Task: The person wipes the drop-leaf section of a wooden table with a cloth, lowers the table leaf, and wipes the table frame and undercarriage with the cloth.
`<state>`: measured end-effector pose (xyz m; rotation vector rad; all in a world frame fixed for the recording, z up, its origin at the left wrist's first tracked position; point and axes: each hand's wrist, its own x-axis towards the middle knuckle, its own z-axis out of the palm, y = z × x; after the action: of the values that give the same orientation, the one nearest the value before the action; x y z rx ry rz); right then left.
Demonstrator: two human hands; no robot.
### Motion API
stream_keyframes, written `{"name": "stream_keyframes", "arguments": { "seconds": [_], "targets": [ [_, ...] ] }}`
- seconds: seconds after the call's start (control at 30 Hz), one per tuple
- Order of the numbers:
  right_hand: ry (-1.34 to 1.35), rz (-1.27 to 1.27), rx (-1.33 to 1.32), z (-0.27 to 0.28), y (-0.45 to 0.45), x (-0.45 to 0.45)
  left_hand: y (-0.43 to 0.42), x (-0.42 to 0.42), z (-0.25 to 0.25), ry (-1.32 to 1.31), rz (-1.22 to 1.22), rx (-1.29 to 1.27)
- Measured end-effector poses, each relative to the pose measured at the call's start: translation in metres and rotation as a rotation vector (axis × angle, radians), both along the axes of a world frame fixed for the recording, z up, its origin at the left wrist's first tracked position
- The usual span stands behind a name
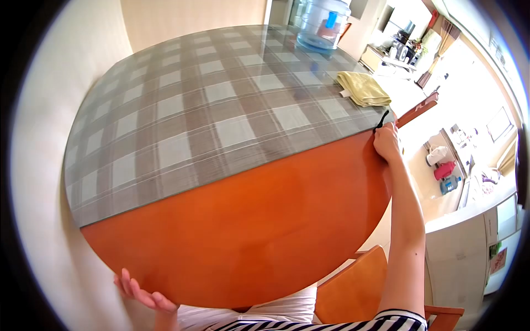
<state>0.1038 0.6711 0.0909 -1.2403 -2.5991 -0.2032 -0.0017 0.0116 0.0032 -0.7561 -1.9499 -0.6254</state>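
An orange wooden table top [237, 220] fills the near part of the view, and a grey-white checked cover [221, 99] lies over its far part with a straight edge. My right hand [387, 141] is closed at the right end of that edge, beside a thin black thing [381, 120]; what the fingers hold is hard to make out. A folded yellow cloth [364, 89] rests on the cover just beyond it. At the table's near left rim my left hand [144, 292] is open, palm up, with nothing in it.
A large water bottle [322, 26] stands at the table's far side. A wooden chair [356, 287] is at the near right, with another chair's back [418, 110] beyond the right rim. A wall [44, 138] runs along the left. Bottles and a white fridge are at the right.
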Motion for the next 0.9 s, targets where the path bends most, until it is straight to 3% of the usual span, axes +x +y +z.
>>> {"name": "stream_keyframes", "arguments": {
  "seconds": [0.23,0.3,0.4,0.6,0.77,0.87,0.9],
  "targets": [
    [0.146,0.361,-0.072,0.009,-0.182,-0.045,0.0,-0.003,0.004,0.081,0.007,-0.031],
    [0.134,0.462,0.023,0.012,-0.242,-0.064,0.002,-0.005,-0.01,0.093,0.036,0.003],
    [0.131,0.688,-0.05,0.017,-0.32,-0.092,0.003,-0.008,-0.029,0.202,-0.007,0.072],
    [0.047,1.13,-0.138,0.01,-0.483,-0.171,0.002,-0.007,-0.01,-0.095,-0.623,0.673],
    [0.07,1.429,-0.188,0.007,-0.583,-0.22,-0.023,0.005,-0.001,-0.367,-0.551,0.954],
    [0.042,1.567,-0.211,0.01,-0.591,-0.199,-0.039,0.01,0.006,-0.739,-0.468,1.213],
    [0.028,1.625,-0.202,0.011,-0.587,-0.185,-0.043,0.01,0.005,-0.735,-0.464,1.208]
  ]
}}
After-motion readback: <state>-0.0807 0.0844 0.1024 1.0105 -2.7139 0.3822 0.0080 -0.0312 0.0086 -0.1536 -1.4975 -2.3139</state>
